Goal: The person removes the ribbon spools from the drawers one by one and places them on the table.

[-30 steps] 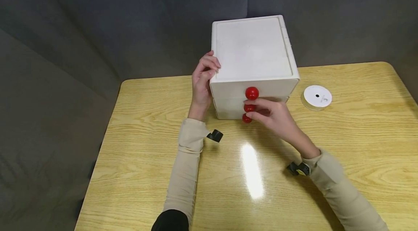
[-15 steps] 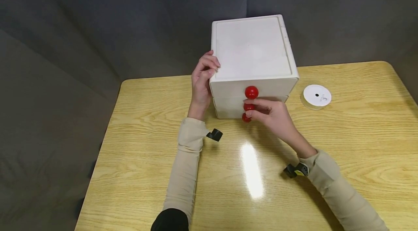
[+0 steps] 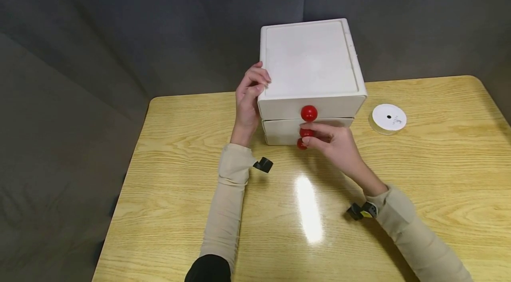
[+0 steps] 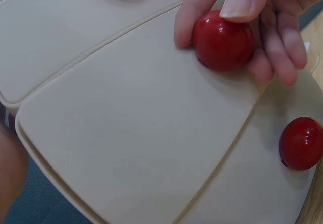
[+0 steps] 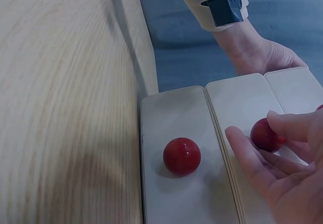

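A white drawer cabinet [image 3: 309,60] stands at the back of the table, with three red ball knobs down its front. My left hand [image 3: 248,95] grips the cabinet's left top edge, its fingers bent over onto the top. With thumb and fingers, my right hand [image 3: 337,146] pinches the middle knob [image 4: 223,41]. The middle drawer [image 4: 131,118] stands slightly proud of the drawer above, and a thin dark gap runs between them. Above my right hand is the top knob [image 3: 309,113]; the bottom knob [image 5: 181,156] sits below it, untouched.
A white ribbon spool [image 3: 388,118] lies flat on the wooden table [image 3: 179,162], right of the cabinet. Dark grey cloth [image 3: 199,29] hangs behind and to the left of the table.
The middle drawer has come out slightly toward me, and the gap under the top drawer shows more clearly. My right hand keeps its pinch on the knob; the left hand stays put.
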A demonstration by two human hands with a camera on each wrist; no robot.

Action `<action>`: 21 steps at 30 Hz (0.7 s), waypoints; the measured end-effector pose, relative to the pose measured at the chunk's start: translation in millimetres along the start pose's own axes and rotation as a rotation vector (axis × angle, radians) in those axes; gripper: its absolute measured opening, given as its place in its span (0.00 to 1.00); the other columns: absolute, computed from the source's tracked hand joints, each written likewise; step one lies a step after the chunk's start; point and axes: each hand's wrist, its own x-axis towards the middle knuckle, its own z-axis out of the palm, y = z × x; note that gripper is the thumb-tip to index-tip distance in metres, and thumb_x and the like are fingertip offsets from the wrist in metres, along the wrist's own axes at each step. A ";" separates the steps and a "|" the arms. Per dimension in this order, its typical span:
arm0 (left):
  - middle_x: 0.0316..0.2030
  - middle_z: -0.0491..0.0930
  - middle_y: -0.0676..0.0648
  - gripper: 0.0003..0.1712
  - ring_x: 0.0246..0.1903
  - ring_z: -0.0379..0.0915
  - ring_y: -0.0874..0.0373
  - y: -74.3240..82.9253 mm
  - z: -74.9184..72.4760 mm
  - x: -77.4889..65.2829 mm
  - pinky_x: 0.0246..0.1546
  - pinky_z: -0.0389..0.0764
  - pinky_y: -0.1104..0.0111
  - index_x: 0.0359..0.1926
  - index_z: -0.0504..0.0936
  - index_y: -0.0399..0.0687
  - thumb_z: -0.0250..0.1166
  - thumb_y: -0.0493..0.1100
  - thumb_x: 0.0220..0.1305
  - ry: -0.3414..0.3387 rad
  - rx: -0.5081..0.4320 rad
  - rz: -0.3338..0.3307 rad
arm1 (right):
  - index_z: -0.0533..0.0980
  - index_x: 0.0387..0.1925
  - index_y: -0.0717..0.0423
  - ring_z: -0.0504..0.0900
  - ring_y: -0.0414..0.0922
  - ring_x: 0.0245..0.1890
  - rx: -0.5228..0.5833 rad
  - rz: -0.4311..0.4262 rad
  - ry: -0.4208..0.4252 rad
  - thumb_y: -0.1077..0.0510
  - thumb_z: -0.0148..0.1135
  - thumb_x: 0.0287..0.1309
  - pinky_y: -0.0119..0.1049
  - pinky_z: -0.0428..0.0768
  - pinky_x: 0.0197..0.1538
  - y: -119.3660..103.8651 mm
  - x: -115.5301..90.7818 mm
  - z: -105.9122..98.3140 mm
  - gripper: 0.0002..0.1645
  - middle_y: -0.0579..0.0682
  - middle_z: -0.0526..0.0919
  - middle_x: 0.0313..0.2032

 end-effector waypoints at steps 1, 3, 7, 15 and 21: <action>0.36 0.77 0.56 0.11 0.63 0.65 0.54 0.0 0.4 0.0 0.74 0.57 0.58 0.29 0.78 0.59 0.50 0.39 0.56 0.002 0.002 0.000 | 0.86 0.50 0.62 0.87 0.36 0.37 -0.005 -0.005 0.001 0.65 0.74 0.59 0.24 0.84 0.41 -0.1 -1.4 -0.4 0.17 0.58 0.89 0.45; 0.35 0.77 0.56 0.12 0.62 0.65 0.54 -0.1 1.1 0.1 0.74 0.57 0.58 0.29 0.78 0.59 0.50 0.39 0.56 0.006 0.002 -0.002 | 0.86 0.50 0.62 0.86 0.38 0.38 -0.015 -0.011 0.000 0.65 0.74 0.58 0.23 0.83 0.40 -1.0 -4.2 -1.0 0.17 0.58 0.89 0.45; 0.35 0.77 0.56 0.12 0.62 0.65 0.54 -0.3 1.4 0.0 0.74 0.57 0.59 0.29 0.78 0.59 0.50 0.38 0.55 0.012 0.001 -0.002 | 0.86 0.50 0.61 0.87 0.42 0.39 -0.018 -0.003 -0.010 0.64 0.74 0.58 0.24 0.84 0.40 -4.0 -9.7 -1.3 0.17 0.57 0.89 0.46; 0.35 0.77 0.56 0.12 0.62 0.65 0.54 -0.1 0.5 0.1 0.74 0.57 0.59 0.29 0.78 0.59 0.50 0.38 0.55 0.011 -0.013 -0.008 | 0.87 0.49 0.61 0.86 0.37 0.38 -0.024 -0.019 -0.024 0.66 0.74 0.57 0.24 0.84 0.41 -2.1 -18.5 0.0 0.16 0.55 0.90 0.45; 0.36 0.77 0.56 0.12 0.63 0.64 0.54 0.6 0.0 -0.5 0.75 0.57 0.59 0.29 0.78 0.60 0.50 0.38 0.56 0.006 -0.011 -0.011 | 0.87 0.49 0.61 0.87 0.36 0.38 -0.027 -0.043 -0.038 0.67 0.74 0.57 0.26 0.85 0.41 -2.1 -26.7 -0.5 0.16 0.54 0.90 0.43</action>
